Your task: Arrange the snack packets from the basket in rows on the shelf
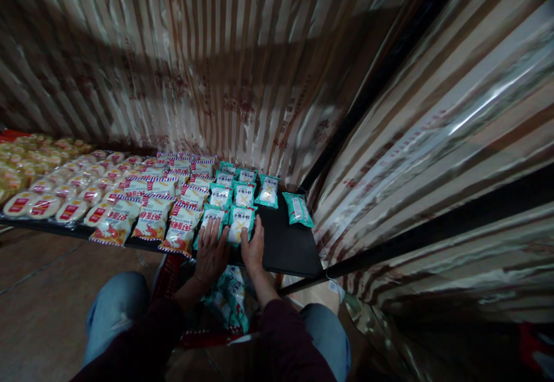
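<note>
My left hand (212, 252) lies with its fingers stretched out over the lower part of a teal snack packet (215, 214) in the front row. Beside it, my right hand (254, 247) grips the lower right edge of another teal snack packet (241, 221), thumb on its face and fingers along its side. Behind these two, several matching packets (244, 194) stand in two columns on the black shelf (285, 249). One more teal packet (269, 190) leans at the back, to the right of the columns. Another packet (298, 209) lies by the shelf's right end.
Red-and-white striped snack packets (149, 216) fill rows to the left, then round wrapped items with red labels (71, 210) and yellow packages (17, 165). Below the shelf, a red container (203, 339) holds more teal packets (234, 298). Black frame bars (415, 220) and striped sheeting (208, 53) enclose the shelf.
</note>
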A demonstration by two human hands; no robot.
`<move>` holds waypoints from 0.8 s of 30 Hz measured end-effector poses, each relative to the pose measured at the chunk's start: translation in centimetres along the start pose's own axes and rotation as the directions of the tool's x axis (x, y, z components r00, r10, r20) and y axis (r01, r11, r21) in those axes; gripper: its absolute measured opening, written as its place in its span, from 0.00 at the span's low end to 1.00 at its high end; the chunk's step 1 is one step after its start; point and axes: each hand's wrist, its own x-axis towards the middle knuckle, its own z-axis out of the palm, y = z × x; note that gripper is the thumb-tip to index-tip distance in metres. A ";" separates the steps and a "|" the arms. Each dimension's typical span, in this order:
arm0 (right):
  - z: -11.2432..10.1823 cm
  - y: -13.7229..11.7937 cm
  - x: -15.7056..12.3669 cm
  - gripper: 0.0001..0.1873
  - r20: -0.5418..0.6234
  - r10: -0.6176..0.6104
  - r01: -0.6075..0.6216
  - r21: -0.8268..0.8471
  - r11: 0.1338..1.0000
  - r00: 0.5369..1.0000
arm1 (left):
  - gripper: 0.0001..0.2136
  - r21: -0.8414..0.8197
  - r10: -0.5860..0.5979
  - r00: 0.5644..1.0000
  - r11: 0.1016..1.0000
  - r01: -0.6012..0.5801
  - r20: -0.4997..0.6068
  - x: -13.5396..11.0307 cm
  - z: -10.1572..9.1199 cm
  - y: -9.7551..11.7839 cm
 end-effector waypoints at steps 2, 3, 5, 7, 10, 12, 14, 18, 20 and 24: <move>0.2 0.0 0.2 0.29 -0.008 -0.008 0.008 0.003 1.000 1.000 | 0.21 -0.003 -0.001 1.000 1.000 0.001 0.000 0.0 0.2 -0.2; 0.3 0.1 0.3 0.29 -0.008 -0.011 0.011 -0.001 1.000 1.000 | 0.21 -0.006 -0.005 1.000 1.000 0.005 0.002 0.0 0.4 -0.2; 0.6 0.3 0.5 0.28 -0.008 -0.015 0.014 -0.019 1.000 1.000 | 0.22 -0.014 -0.019 1.000 1.000 0.019 0.003 0.1 0.7 -0.3; 0.8 0.6 0.7 0.28 -0.003 -0.024 0.024 -0.049 0.999 1.000 | 0.23 -0.023 -0.025 1.000 0.999 0.025 0.006 0.2 0.8 -0.3; 0.8 0.7 0.9 0.30 0.021 -0.032 0.034 -0.105 0.994 0.999 | 0.24 -0.026 -0.015 1.000 1.000 0.016 0.015 0.3 0.8 -0.3; 0.7 0.7 1.0 0.31 0.057 -0.021 0.029 -0.144 0.989 0.998 | 0.24 -0.017 -0.015 1.000 1.000 0.015 0.019 0.3 0.6 -0.3; 0.8 0.6 1.1 0.31 0.103 -0.007 0.025 -0.174 0.984 0.995 | 0.24 -0.011 -0.017 1.000 1.000 0.017 0.027 0.3 0.6 -0.3; 1.1 0.4 1.3 0.30 0.142 0.013 0.016 -0.200 0.980 0.990 | 0.24 -0.016 -0.024 0.998 1.000 0.025 0.063 0.1 0.8 -0.3; 1.0 0.2 1.4 0.31 0.155 0.015 0.015 -0.186 0.983 0.988 | 0.23 -0.023 -0.017 0.997 1.000 0.019 0.072 0.0 0.9 -0.4; -0.9 -1.0 0.8 0.31 0.069 -0.031 0.040 -0.130 0.991 0.997 | 0.21 -0.095 0.012 1.000 0.995 -0.010 0.027 -0.6 0.1 -0.7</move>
